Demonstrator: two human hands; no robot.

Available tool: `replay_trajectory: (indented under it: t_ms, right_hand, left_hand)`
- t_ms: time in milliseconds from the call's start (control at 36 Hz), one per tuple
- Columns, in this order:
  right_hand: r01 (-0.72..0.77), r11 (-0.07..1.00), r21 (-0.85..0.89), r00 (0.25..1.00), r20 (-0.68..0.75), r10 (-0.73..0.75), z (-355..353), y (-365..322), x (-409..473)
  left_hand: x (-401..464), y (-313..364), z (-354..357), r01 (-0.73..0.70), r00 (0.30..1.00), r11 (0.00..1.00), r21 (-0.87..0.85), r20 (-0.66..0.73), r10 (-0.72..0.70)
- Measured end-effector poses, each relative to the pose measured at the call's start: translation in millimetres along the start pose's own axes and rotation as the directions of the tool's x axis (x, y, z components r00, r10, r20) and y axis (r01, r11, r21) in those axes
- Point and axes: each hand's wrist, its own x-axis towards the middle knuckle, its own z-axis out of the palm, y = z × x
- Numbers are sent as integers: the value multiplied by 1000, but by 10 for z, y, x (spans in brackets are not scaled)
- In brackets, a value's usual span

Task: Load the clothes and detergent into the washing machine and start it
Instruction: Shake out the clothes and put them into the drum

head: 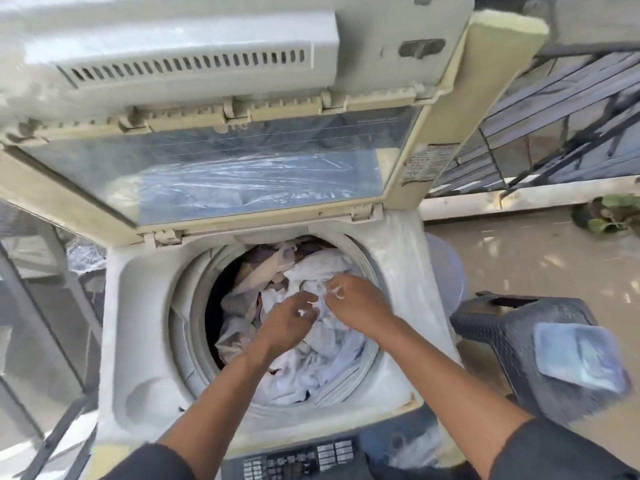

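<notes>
A: Clothes (pixel 311 368)?
B: In drum (pixel 187 306), heaped under both hands.
A: Hands?
B: Left hand (pixel 291 318) and right hand (pixel 356 303) side by side, fingers curled into white cloth.
A: Surroundings?
B: Lid (pixel 214 174) raised beyond hands; packet (pixel 581 355) on stool (pixel 512 327) right of them.

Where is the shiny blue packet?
In the head view, the blue packet lies on the dark plastic stool at the right, beside the washing machine, away from both hands.
</notes>
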Motion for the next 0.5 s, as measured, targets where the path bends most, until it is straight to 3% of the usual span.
replay_trajectory:
  t_ms: [278,500]
  right_hand:
    - [161,948,276,942,-330,-63,-641,129,-843]
    - [286,834,472,829,-559,32,-1070,836,-1172]
  left_hand:
    - [-577,654,34,-278,952,951,-134,-174,254]
    - [-843,1561,272,-388,921,908,-156,-116,373]
